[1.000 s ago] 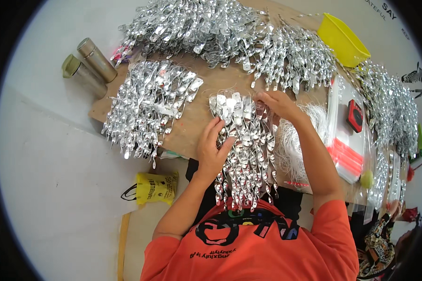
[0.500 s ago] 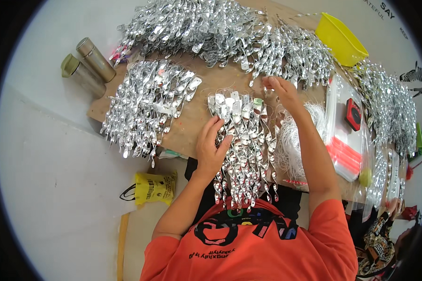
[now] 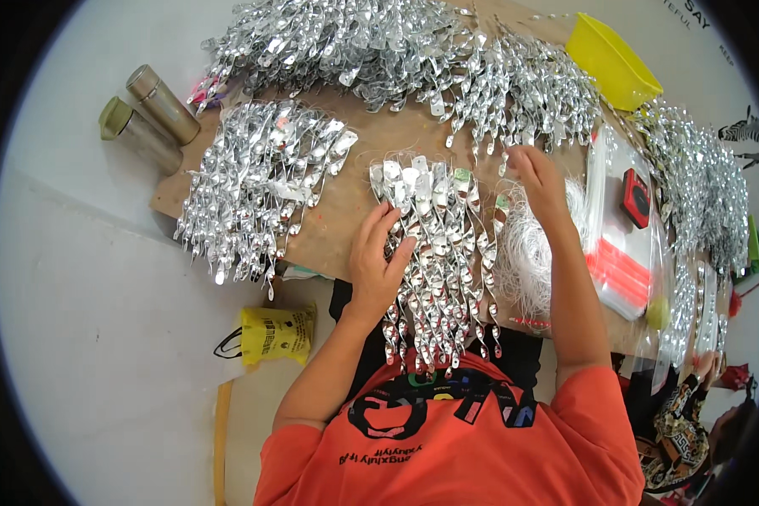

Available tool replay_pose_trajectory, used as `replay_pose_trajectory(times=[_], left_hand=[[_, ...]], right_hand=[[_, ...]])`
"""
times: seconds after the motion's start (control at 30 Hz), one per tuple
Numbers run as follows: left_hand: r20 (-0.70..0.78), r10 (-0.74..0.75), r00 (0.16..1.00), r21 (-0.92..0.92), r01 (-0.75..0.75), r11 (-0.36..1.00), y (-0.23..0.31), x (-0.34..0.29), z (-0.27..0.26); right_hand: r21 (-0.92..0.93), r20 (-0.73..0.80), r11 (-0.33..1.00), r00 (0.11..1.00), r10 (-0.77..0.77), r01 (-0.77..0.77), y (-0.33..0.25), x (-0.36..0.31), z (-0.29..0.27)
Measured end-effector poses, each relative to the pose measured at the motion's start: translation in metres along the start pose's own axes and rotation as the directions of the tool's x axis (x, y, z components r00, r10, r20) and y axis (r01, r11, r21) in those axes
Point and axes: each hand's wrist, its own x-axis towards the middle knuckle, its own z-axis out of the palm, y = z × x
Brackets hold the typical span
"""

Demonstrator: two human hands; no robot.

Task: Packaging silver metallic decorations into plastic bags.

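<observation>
A bunch of shiny silver twisted strips (image 3: 438, 244) lies at the table's near edge, its lower ends hanging toward my lap. My left hand (image 3: 378, 261) rests on the bunch's left side, fingers apart and laid flat. Further off to the right, my right hand (image 3: 538, 179) has its fingers curled together beside the hanging ends of a larger silver pile (image 3: 523, 93). Whatever sits between those fingertips is too small to make out. Just under the right hand is a tangle of thin white string (image 3: 527, 261).
Another silver bunch (image 3: 261, 194) covers the table's left part, near two bottles (image 3: 162, 105). A yellow basin (image 3: 611, 63) stands far right. Clear plastic bags (image 3: 620, 278) carry a red-and-black device (image 3: 636, 199). A yellow bag (image 3: 277, 333) is below the table; another person's patterned sleeve (image 3: 683, 430) shows lower right.
My right hand has moved right, away from the far pile's tips, and its fingers have closed in. My left hand stays on the bunch. The whole view has shifted slightly.
</observation>
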Motion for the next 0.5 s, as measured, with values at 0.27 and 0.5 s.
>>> replay_pose_trajectory(times=[0.27, 0.5], left_hand=[[-0.008, 0.031, 0.999, -0.04, -0.032, 0.999, -0.006, 0.001, 0.004], [-0.007, 0.013, 1.0, -0.074, -0.013, 0.997, -0.004, -0.003, 0.009]], right_hand=[[0.159, 0.276, 0.916, 0.907, 0.317, -0.368, -0.038, -0.112, 0.006], [0.151, 0.195, 0.942, 0.943, 0.269, -0.3, -0.056, -0.092, 0.044]])
